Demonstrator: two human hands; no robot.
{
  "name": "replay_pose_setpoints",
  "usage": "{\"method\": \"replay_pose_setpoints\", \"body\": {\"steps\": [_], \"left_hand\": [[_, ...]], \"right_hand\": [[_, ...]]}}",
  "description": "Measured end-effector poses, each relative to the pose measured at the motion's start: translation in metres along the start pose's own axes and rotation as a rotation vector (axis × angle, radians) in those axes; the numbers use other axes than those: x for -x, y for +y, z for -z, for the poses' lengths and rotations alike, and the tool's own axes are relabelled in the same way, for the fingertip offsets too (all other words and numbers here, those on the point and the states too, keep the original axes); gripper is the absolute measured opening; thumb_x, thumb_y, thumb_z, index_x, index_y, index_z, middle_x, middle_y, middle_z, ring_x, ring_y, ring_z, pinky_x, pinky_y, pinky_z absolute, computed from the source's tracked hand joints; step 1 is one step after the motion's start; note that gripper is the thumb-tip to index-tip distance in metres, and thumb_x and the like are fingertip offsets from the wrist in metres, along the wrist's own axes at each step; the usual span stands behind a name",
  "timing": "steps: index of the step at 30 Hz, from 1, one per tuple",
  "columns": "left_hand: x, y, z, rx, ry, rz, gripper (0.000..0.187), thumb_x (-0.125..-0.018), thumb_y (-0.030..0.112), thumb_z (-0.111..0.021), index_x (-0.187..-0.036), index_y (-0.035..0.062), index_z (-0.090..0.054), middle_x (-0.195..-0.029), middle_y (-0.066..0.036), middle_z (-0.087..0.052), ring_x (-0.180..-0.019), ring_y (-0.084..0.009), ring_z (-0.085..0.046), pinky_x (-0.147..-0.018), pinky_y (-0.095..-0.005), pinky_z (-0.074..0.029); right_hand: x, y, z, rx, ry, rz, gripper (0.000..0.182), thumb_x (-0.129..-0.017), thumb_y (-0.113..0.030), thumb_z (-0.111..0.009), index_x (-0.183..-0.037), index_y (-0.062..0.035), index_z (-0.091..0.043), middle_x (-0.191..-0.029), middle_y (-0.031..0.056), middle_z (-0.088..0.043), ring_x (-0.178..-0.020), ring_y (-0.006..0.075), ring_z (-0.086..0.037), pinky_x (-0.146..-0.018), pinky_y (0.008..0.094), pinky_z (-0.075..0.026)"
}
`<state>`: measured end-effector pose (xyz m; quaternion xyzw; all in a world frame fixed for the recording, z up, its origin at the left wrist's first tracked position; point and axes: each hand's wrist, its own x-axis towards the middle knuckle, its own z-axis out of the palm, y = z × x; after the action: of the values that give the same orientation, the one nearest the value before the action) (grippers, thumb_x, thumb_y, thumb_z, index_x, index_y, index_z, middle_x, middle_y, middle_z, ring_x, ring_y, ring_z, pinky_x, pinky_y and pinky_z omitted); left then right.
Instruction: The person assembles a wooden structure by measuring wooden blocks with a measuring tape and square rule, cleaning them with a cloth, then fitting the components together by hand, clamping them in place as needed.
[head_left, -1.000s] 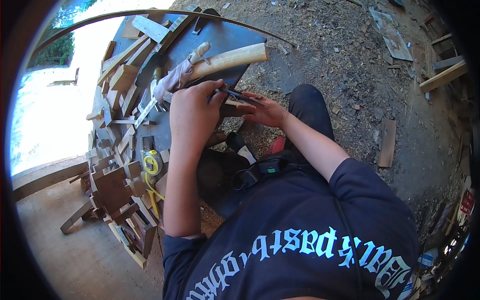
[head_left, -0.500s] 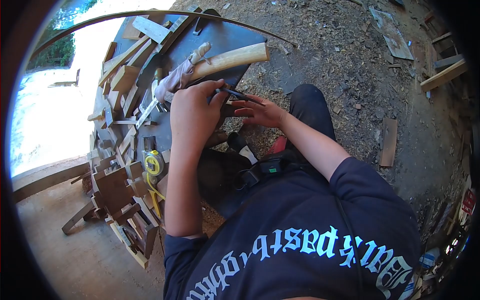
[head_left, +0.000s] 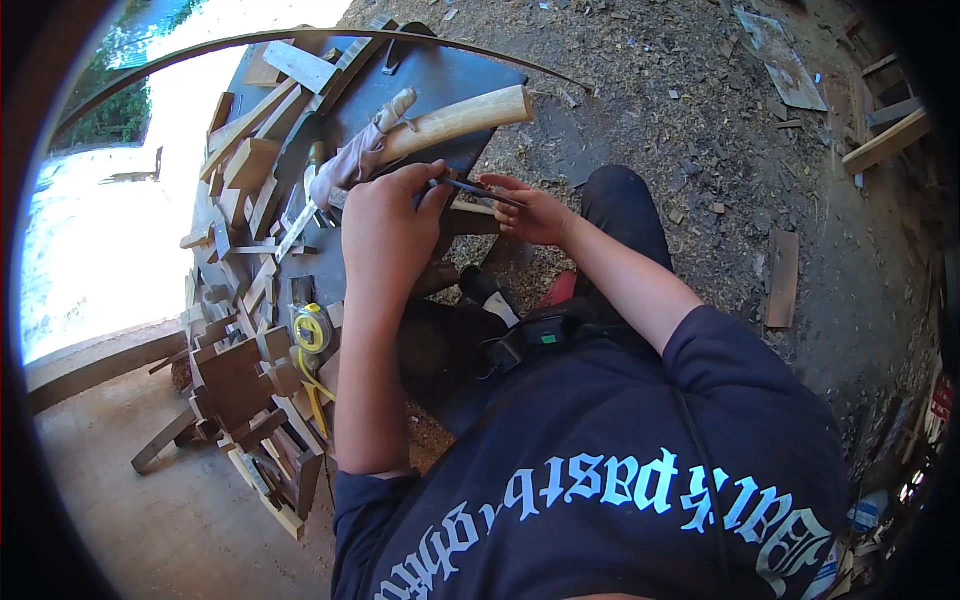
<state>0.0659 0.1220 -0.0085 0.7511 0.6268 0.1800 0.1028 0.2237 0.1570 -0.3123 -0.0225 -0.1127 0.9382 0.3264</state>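
My left hand (head_left: 392, 222) is closed, thumb and fingertips pinching one end of a thin dark strip (head_left: 475, 188). The strip slants down to my right hand (head_left: 537, 217), whose bent fingers are around its far end. Whether the strip is a blade or another tool, I cannot make out. Just beyond my left hand, a thick pale wooden piece (head_left: 460, 122) lies on the dark bench top (head_left: 455, 75). A greyish cloth (head_left: 350, 165) is wrapped at its near end. A metal ruler-like strip (head_left: 296, 228) sticks out beside the cloth.
Many wood offcuts (head_left: 250, 162) crowd the bench's left side. A yellow tape measure (head_left: 312, 330) sits near my left forearm. A long thin curved strip (head_left: 330, 33) arcs over the bench. Shavings cover the ground (head_left: 690, 130), where a board (head_left: 782, 278) lies at the right.
My right hand has shifted slightly right, and its spread fingers have bent in around the strip's end. My left hand keeps its grip. The view has moved a little.
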Motion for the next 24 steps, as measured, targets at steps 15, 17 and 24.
{"method": "replay_pose_setpoints", "body": {"steps": [15,17,24], "left_hand": [[0.001,0.001,-0.001,0.001,0.013,0.015,0.026,-0.087,0.018,-0.08,-0.111,0.0077,-0.082,-0.086,-0.019,-0.076,-0.08,-0.0374,-0.074,-0.077,-0.0439,-0.057],[0.001,0.0,-0.001,0.007,0.022,0.006,0.026,-0.087,0.018,-0.079,-0.111,0.0076,-0.082,-0.086,-0.019,-0.076,-0.08,-0.0375,-0.074,-0.077,-0.0438,-0.057],[0.002,0.001,-0.003,0.024,0.04,0.007,0.025,-0.088,0.017,-0.079,-0.111,0.0073,-0.082,-0.086,-0.019,-0.076,-0.079,-0.0375,-0.074,-0.077,-0.0444,-0.057]], "right_hand": [[-0.014,0.01,0.012,0.044,0.237,-0.071,0.042,-0.106,-0.038,-0.068,-0.137,-0.0097,-0.062,-0.098,0.0003,-0.071,-0.09,0.0141,-0.071,-0.078,0.035,-0.055],[-0.022,0.014,0.03,-0.07,0.052,-0.077,0.032,-0.108,-0.034,-0.066,-0.134,-0.0155,-0.064,-0.09,-0.0035,-0.069,-0.088,0.0122,-0.069,-0.078,0.0344,-0.053],[0.0,0.007,-0.003,0.06,0.168,-0.032,0.043,-0.109,-0.03,-0.063,-0.149,-0.0168,-0.056,-0.114,0.0072,-0.073,-0.106,0.0215,-0.072,-0.089,0.0383,-0.058]]}}
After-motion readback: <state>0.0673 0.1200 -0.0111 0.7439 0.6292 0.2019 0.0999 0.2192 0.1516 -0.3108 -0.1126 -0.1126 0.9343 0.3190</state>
